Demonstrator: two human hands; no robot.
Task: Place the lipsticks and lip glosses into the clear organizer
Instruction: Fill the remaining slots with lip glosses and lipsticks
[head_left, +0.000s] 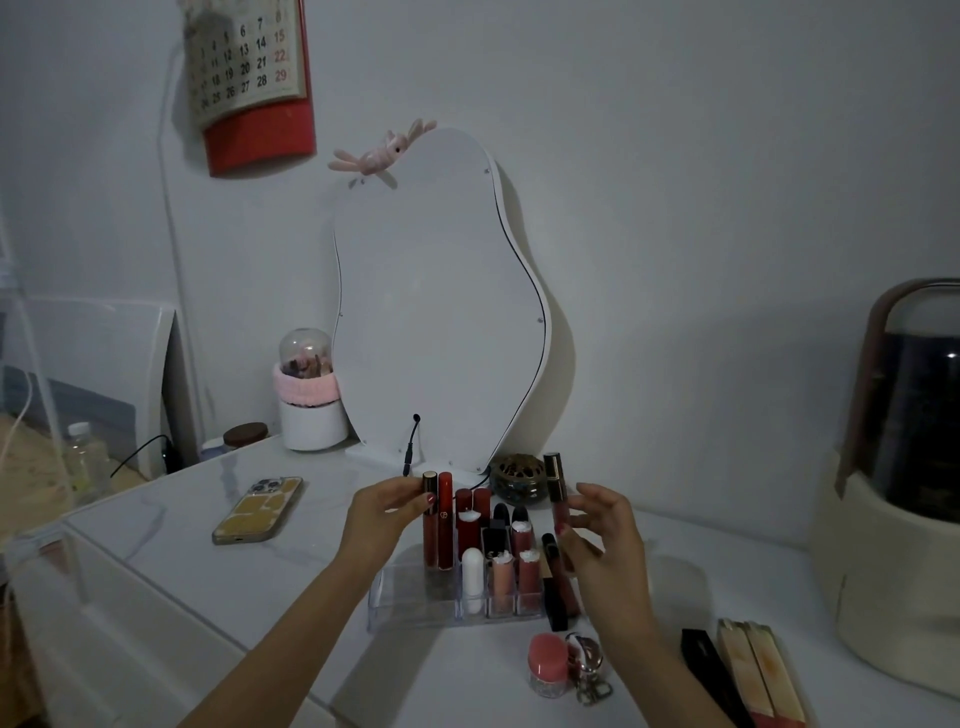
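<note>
At far left, a clear plastic bottle (85, 457) stands beyond the edge of the white table (171, 545), and a phone (258, 510) in a yellow case lies face down on the tabletop. Behind it, a white pot (311, 423) with a pink band and clear dome stands beside the wavy white mirror (441, 301), which leans against the wall.

The left hand (382, 519) reaches in from the lower left; its thumb and fingers are curled round the gold-capped dark red lip gloss (430, 519), which stands upright in the back left of the clear organizer (410, 597), touching a second red lip gloss (445, 519) just beside it. The organizer sits at the table's centre, and its middle and right compartments hold further upright lipsticks (501, 577) and a white tube (472, 574).

The right hand (602, 540) holds a pink lip gloss (557, 493) with a dark cap upright above the organizer's right end, pinched low between thumb and fingers; the other fingers are loosely spread.

In front of the organizer lie a pink-lidded small jar (546, 667) and a metal keyring (589, 670). Further right lie a black lipstick box (709, 670) and two peach boxes (758, 675), touching side by side. A cream and dark domed storage case (904, 467) stands at far right.
</note>
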